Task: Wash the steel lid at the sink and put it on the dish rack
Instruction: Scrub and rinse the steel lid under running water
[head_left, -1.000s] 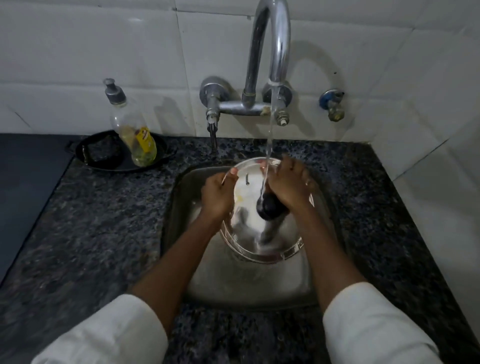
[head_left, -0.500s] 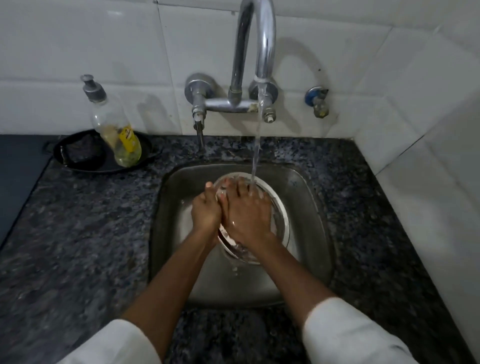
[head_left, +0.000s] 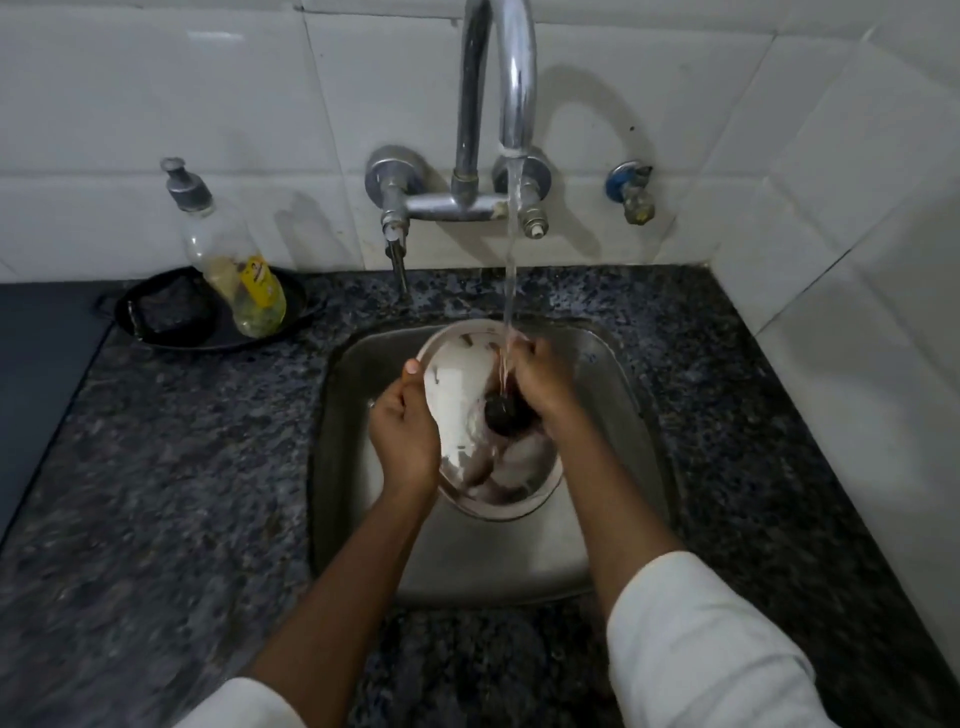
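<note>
Your left hand (head_left: 402, 434) is closed on the left rim of the steel lid (head_left: 457, 395), thumb up over the edge, and holds it tilted on edge over the sink (head_left: 613, 374). Your right hand (head_left: 548, 387) is curled against the lid's face just beside the black knob (head_left: 501, 413), under the water stream (head_left: 511, 270) from the tap (head_left: 498, 78); whether it grips the knob or only rubs the metal beside it, I cannot tell.

Risks, from left to right: on the counter (head_left: 156, 467) the soap bottle (head_left: 228, 260) stands leaning in a black dish (head_left: 171, 338) near the sink's left corner, so a wide swing of your left elbow could tip it. The lid is wet and held only at its rim; if your left grip loosens while the right hand rubs, the lid may well slip and clatter into the basin. Water striking the tilted face can also splash forward onto your white sleeves (head_left: 711, 644).

The lid sits between your two hands, low in the basin, with its far rim just behind the stream. No dish rack is in view, so look for it before you lift the lid away.
</note>
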